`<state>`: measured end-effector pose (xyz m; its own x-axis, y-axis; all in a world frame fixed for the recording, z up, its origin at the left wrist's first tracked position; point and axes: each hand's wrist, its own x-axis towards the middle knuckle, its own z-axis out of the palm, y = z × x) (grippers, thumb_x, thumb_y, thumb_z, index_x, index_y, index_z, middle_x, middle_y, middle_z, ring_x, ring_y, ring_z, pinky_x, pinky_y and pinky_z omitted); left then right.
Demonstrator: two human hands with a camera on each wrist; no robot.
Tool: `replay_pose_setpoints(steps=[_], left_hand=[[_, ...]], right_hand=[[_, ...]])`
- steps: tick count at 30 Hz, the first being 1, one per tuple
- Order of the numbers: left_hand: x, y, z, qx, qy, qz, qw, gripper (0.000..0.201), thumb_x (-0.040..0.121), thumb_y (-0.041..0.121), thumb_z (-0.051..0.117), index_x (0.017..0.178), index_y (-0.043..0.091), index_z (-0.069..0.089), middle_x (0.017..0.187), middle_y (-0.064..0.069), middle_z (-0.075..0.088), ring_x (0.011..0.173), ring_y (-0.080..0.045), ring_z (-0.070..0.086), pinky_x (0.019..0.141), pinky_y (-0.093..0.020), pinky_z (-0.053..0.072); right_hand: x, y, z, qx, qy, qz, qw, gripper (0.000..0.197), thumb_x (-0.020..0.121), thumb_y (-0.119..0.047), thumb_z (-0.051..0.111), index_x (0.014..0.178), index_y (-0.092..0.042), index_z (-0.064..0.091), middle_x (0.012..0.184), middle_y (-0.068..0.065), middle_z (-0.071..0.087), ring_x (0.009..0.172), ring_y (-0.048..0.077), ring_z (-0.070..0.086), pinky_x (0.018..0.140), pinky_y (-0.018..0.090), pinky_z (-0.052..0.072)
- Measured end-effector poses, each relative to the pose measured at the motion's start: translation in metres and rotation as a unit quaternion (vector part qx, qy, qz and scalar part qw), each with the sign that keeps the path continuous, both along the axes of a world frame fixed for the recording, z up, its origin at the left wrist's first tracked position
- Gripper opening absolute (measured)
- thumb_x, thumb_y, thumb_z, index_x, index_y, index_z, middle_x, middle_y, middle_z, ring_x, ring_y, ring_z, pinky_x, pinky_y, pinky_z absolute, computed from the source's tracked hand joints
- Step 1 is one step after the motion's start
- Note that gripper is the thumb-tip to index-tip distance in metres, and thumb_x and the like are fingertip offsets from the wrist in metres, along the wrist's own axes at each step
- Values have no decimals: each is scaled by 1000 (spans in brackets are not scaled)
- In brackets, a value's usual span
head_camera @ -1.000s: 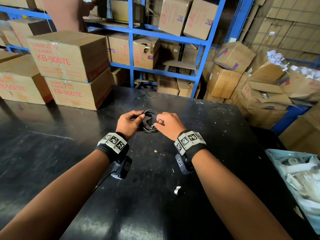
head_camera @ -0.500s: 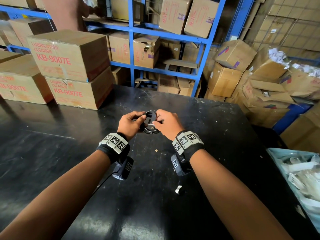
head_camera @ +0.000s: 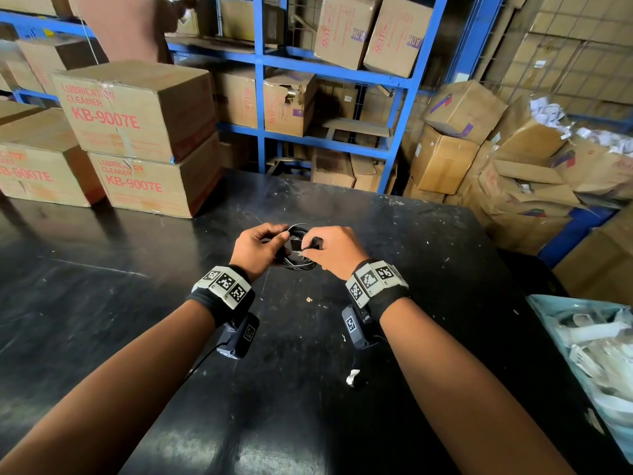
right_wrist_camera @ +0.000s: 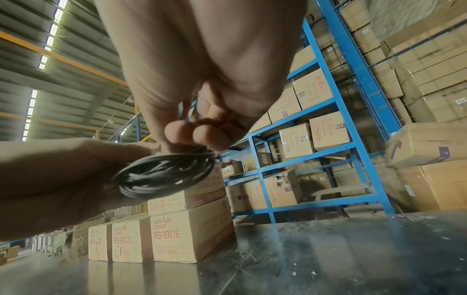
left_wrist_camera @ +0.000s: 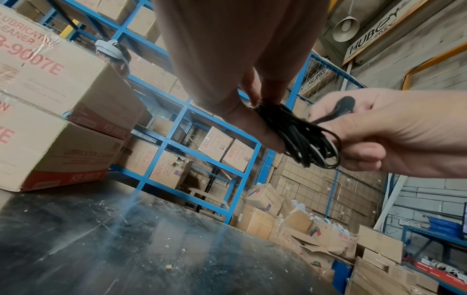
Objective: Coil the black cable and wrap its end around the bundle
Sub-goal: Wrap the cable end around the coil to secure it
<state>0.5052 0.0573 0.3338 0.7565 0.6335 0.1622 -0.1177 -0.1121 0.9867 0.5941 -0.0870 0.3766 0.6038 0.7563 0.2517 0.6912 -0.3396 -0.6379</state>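
Note:
A small coil of black cable [head_camera: 297, 247] [left_wrist_camera: 300, 135] [right_wrist_camera: 164, 175] hangs in the air between both hands, above the black table [head_camera: 308, 389]. My left hand [head_camera: 262, 246] [left_wrist_camera: 255, 111] pinches the coil's left side between thumb and fingers. My right hand [head_camera: 334, 250] [right_wrist_camera: 199, 137] grips the coil's right side with curled fingers and also holds the cable's end with its dark plug [left_wrist_camera: 345, 102]. Part of the coil is hidden behind the fingers.
Stacked cardboard boxes marked KB-9007E [head_camera: 137, 138] stand at the table's far left. Blue shelving [head_camera: 260, 97] with more boxes rises behind. A blue bag of white items [head_camera: 596, 354] lies at the right edge. A small white scrap [head_camera: 352, 377] lies on the table near me.
Both hands have stayed together on the coil. My right fingers have shifted over the bundle's right side, and the pair of hands has drifted slightly away from me.

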Motion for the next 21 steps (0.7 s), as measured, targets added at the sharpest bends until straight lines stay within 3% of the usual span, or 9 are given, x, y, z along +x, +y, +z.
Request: replay_pose_setpoints(steps=[2, 6, 11, 14, 17, 21], left_hand=[[-1, -1, -1, 11, 2, -7, 1000, 12, 85, 11, 63, 95, 16, 67, 79, -6, 66, 59, -13, 66, 53, -28, 56], [0, -3, -2, 28, -1, -8, 1000, 12, 84, 11, 63, 96, 15, 67, 77, -3, 67, 56, -12, 66, 53, -26, 55], [-2, 0, -5, 65, 1, -1, 998, 14, 83, 13, 65, 97, 14, 68, 83, -4, 69, 57, -9, 65, 58, -23, 55], [-2, 4, -9, 74, 7, 6, 997, 15, 82, 17, 67, 97, 16, 70, 92, -7, 71, 68, -15, 67, 70, -30, 56], [-2, 4, -9, 88, 12, 2, 996, 12, 82, 18, 66, 93, 21, 70, 91, 0, 71, 74, -4, 65, 73, -27, 55], [-4, 5, -9, 84, 18, -2, 996, 11, 81, 22, 68, 92, 24, 71, 93, 3, 71, 83, -13, 66, 82, -40, 54]], right_hand=[[1, 3, -2, 9, -3, -16, 1000, 4, 74, -19, 70, 74, -23, 70, 65, -3, 67, 52, 7, 58, 57, 30, 54], [1, 6, -5, -24, -9, -12, 1000, 5, 74, -23, 68, 73, -28, 66, 75, 1, 70, 70, 22, 64, 70, 39, 55], [-1, 3, -3, -52, 2, 0, 999, 6, 75, -21, 69, 75, -25, 66, 74, 1, 68, 67, 21, 62, 64, 33, 54], [-3, 1, -3, -56, 12, 15, 998, 8, 76, -19, 69, 74, -26, 65, 75, 1, 67, 67, 20, 61, 64, 32, 51], [-5, 2, -4, -44, 22, 9, 999, 13, 74, -20, 68, 70, -31, 62, 75, -3, 67, 68, 18, 61, 66, 34, 51], [-7, 1, -6, -51, 20, 16, 998, 12, 77, -18, 66, 72, -28, 60, 64, -8, 58, 56, 14, 52, 60, 36, 50]])
